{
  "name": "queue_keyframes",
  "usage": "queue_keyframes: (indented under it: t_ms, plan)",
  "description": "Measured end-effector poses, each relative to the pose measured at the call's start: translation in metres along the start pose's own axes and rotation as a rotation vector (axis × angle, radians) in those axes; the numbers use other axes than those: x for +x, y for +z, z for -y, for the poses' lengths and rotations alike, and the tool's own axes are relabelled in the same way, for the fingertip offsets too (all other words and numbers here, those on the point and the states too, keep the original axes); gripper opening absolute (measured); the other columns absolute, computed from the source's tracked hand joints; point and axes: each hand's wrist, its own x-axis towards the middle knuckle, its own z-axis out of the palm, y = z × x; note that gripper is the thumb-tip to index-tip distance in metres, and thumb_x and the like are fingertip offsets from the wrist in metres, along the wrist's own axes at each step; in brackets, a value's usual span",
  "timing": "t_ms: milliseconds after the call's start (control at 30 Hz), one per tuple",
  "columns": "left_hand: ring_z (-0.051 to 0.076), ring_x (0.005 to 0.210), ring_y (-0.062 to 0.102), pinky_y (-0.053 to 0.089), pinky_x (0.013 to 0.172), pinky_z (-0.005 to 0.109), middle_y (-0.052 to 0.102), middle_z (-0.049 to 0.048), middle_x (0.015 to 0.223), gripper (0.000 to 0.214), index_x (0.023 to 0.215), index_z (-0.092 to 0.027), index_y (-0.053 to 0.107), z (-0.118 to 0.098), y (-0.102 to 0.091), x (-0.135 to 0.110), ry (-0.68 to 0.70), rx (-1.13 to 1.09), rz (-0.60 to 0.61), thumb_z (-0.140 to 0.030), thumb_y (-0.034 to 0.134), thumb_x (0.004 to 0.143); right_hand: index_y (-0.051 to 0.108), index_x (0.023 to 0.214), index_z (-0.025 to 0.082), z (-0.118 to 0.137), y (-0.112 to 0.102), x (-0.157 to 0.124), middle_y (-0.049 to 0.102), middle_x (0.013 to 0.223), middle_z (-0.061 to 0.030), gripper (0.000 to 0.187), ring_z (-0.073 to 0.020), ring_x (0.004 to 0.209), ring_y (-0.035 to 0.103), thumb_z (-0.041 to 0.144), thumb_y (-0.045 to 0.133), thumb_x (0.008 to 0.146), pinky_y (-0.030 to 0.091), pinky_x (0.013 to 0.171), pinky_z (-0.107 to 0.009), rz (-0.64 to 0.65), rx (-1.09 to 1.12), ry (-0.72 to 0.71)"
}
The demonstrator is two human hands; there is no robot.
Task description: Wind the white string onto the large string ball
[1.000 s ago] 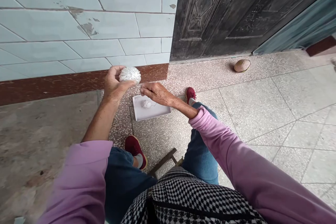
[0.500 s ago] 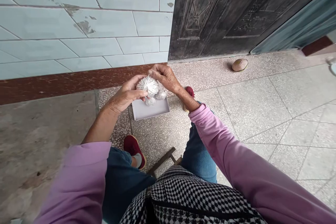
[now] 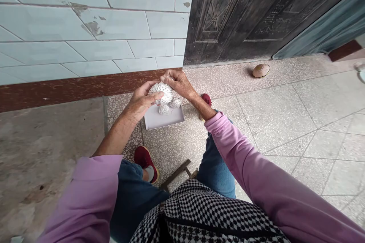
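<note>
Left hand [image 3: 142,98] clamped on white pom-pom [image 3: 165,93], held above tray [image 3: 159,121]'s far edge. Right hand [image 3: 178,82]: fingertips together at pom-pom's far side; can't tell if pinching a strand. Two small white balls [image 3: 164,110] toward tray's far right corner. Floor [image 3: 168,146] separates tray's near edge from left shoe [image 3: 145,161].

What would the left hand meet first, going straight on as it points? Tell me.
Most likely the right hand, near the upper edge of the white ball that the left hand holds. Depth is unclear, so any gap between them is hard to judge.
</note>
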Motion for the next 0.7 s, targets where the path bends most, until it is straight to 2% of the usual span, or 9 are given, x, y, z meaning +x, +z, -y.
queue_keyframes:
  t_ms: [100, 233, 367, 467, 600, 700]
  plan:
    - [0.032, 0.108, 0.087, 0.077, 0.085, 0.039, 0.089, 0.0143, 0.121, 0.076, 0.126, -0.020, 0.089, 0.003, 0.002, 0.000, -0.017, -0.030, 0.001, -0.055, 0.125, 0.068, 0.050, 0.083, 0.027, 0.003, 0.002, 0.000, 0.043, 0.074, 0.0056, 0.077, -0.0155, 0.073, 0.037, 0.077, 0.099, 0.117, 0.034, 0.062, -0.025, -0.002, 0.054, 0.061]
    - [0.038, 0.113, 0.088, 0.079, 0.088, 0.045, 0.090, 0.0176, 0.122, 0.072, 0.120, -0.019, 0.090, 0.005, 0.005, 0.001, -0.020, -0.096, -0.009, -0.062, 0.122, 0.072, 0.048, 0.082, 0.027, 0.012, 0.004, -0.003, 0.042, 0.072, 0.0068, 0.076, -0.0129, 0.068, 0.033, 0.068, 0.096, 0.124, 0.029, 0.056, -0.024, -0.015, 0.114, 0.138]
    - [0.040, 0.117, 0.089, 0.080, 0.091, 0.047, 0.091, 0.0168, 0.124, 0.073, 0.122, -0.020, 0.088, 0.006, 0.006, 0.002, 0.020, -0.106, -0.027, -0.056, 0.125, 0.070, 0.048, 0.083, 0.025, 0.013, 0.008, -0.005, 0.041, 0.074, 0.0074, 0.074, -0.0110, 0.066, 0.031, 0.065, 0.090, 0.129, 0.026, 0.054, -0.022, -0.039, 0.144, 0.193]
    - [0.040, 0.117, 0.090, 0.080, 0.092, 0.048, 0.091, 0.0141, 0.120, 0.074, 0.119, -0.022, 0.084, 0.007, 0.004, 0.004, 0.063, -0.100, -0.075, -0.052, 0.126, 0.067, 0.051, 0.088, 0.025, 0.004, 0.015, -0.004, 0.041, 0.075, 0.0079, 0.068, -0.0106, 0.066, 0.032, 0.063, 0.086, 0.131, 0.027, 0.055, -0.021, -0.058, 0.131, 0.218]
    - [0.036, 0.114, 0.089, 0.078, 0.085, 0.042, 0.089, 0.0098, 0.117, 0.075, 0.114, -0.025, 0.078, 0.006, -0.006, 0.011, 0.108, -0.089, -0.166, -0.054, 0.128, 0.066, 0.050, 0.090, 0.025, -0.014, 0.024, -0.001, 0.042, 0.073, 0.0077, 0.059, -0.0129, 0.068, 0.038, 0.052, 0.077, 0.136, 0.032, 0.061, -0.021, -0.007, 0.068, 0.174]
    - [0.030, 0.108, 0.084, 0.071, 0.077, 0.037, 0.087, 0.0083, 0.118, 0.082, 0.114, -0.026, 0.074, 0.003, -0.017, 0.016, 0.129, -0.088, -0.211, -0.061, 0.129, 0.066, 0.054, 0.089, 0.024, -0.020, 0.029, -0.004, 0.052, 0.078, 0.0041, 0.049, -0.0163, 0.079, 0.050, 0.029, 0.073, 0.134, 0.041, 0.074, -0.024, 0.068, -0.104, 0.067]
